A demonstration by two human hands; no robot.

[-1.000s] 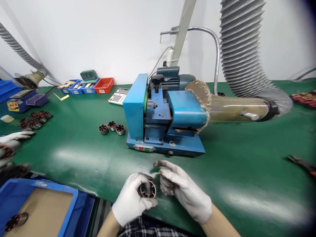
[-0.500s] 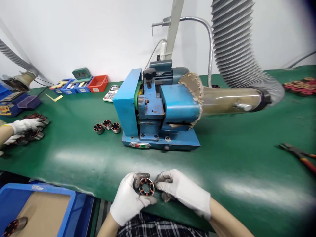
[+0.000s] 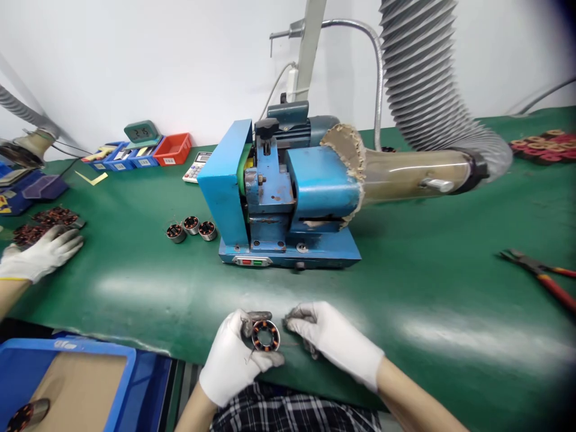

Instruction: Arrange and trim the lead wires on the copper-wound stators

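My left hand [image 3: 238, 354], in a white glove with dark fingertips, grips a ring-shaped metal part with copper windings [image 3: 275, 337] near the table's front edge. The ring's round opening faces up toward me. Just to its right is my right hand [image 3: 326, 336], gloved the same way, its thumb and fingers pinched together. A thin wire seems to run between the ring and that hand; what the fingertips hold is too small to make out. Three similar wound parts [image 3: 191, 225] stand left of the blue machine [image 3: 324, 186].
A blue tray [image 3: 128, 372] with one wound part is at the lower left. Beside a pile of wound parts [image 3: 58, 216] is another person's gloved hand [image 3: 47, 255]. Pliers [image 3: 540, 270] lie at the right. Small bins [image 3: 173, 149] and a calculator [image 3: 197, 167] stand behind.
The view has shifted slightly. My right hand's fingers have turned a little beside the ring, still held in my left. The other person's hand now lies flatter beside the pile.
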